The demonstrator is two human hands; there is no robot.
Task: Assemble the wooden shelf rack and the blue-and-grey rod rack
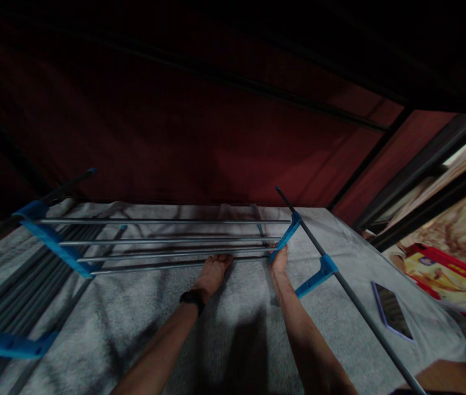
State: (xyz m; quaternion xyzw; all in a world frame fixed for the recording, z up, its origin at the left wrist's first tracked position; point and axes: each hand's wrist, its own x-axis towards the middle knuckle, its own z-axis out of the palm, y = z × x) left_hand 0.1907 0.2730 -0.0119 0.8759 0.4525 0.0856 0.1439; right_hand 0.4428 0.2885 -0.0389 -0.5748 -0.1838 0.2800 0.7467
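Observation:
A rack of grey metal rods [167,221] with blue plastic end brackets lies across the grey cloth. My left hand [213,270], a dark band on its wrist, has its fingers curled over the nearest rod [142,267]. At the right end, my right hand [279,262] grips the lower tip of the blue bracket [286,237]; part of its fingers is hidden behind it. The left bracket [58,241] joins the other rod ends. A second blue bracket [317,276] sits lower on the long right pole [364,314], apart from my right hand.
More grey rods [23,280] lie in a bundle at the left, beside another blue bracket [9,341]. A phone [392,310] rests on the cloth [134,334] at the right. Beyond it is a red and yellow package [449,277]. A dark red panel [200,142] stands behind the rack.

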